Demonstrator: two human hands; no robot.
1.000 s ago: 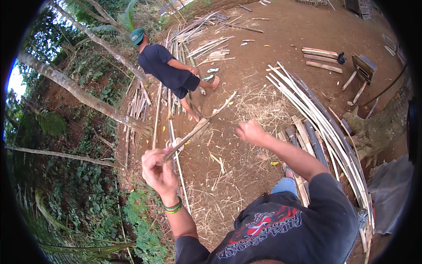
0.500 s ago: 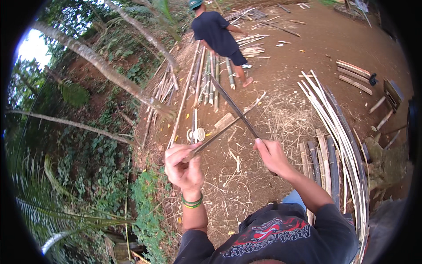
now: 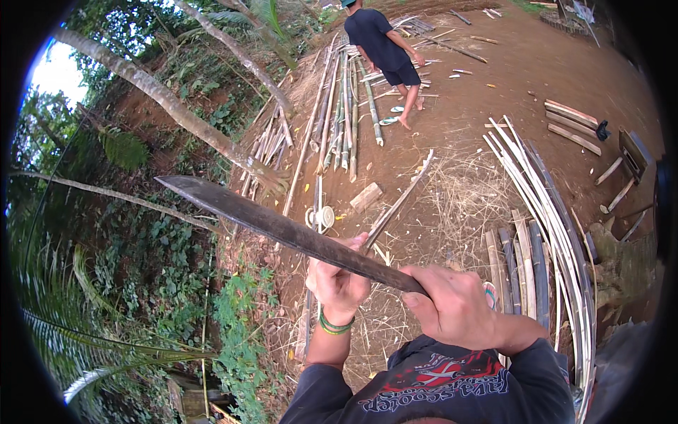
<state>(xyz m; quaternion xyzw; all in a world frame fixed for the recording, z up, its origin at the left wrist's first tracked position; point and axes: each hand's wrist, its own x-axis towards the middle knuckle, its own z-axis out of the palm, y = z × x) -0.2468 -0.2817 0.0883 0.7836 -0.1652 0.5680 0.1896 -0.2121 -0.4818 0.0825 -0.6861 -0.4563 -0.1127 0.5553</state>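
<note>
One machete (image 3: 282, 227), two hands (image 3: 339, 283), one co-worker (image 3: 385, 42).

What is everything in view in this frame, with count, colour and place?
machete: one, dark grey blade, raised across the centre, tip pointing left
bamboo strip: one, pale, running from the left hand up toward the centre
split bamboo slats: a bundle, pale, curving down the right side
bamboo poles: many, green and tan, lying on the ground upper centre
wood block: one, tan, on the dirt at centre
other person: one, dark shirt and shorts, standing among the poles at top
tree trunks: several, grey, leaning at upper left
left hand: grip closed on the bamboo strip, green wristband
right hand: grip closed on the machete handle
</note>
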